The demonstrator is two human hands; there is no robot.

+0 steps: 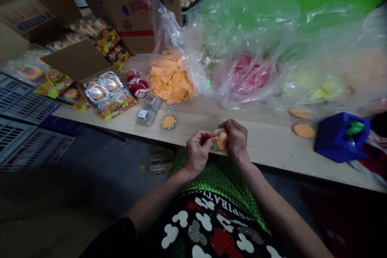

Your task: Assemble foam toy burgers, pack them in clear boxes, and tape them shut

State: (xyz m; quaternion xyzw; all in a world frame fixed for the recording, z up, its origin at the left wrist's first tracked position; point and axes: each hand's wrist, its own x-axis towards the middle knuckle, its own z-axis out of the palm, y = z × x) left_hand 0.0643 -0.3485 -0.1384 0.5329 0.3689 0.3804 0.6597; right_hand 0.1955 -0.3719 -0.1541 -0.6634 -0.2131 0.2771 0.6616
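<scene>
Both hands are up at the near edge of the tabletop (272,145), working on one little burger toy (221,141) — orange bun piece with green poking out around it. Right hand (236,140) is curled over it from the right side, fingers closed on the toy. Left hand (198,151) pinches in from the left with thumb and fingertips right at its edge, the other fingers folded in. The toy is held just over the edge, not resting on the wood as far as I can tell.

Another finished burger (168,122) sits on the tabletop a bit left of the hands, with a clear blister shell (147,113) beside it. Farther left there's a packed tray (106,92) on a cardboard box, and a bag of orange buns (171,80) spills open behind. Two loose buns (303,130) lie toward the right end, near a blue box (340,137). Bags of pink and yellow pieces sit along the far edge.

What could go wrong, I'd say: the toy is small and held right over the drop to the lap — a slip in that pinch and a layer pops out onto the floor. Pressing too hard off-centre could also seat the green part crooked. Can't see the layers well enough to judge alignment.
</scene>
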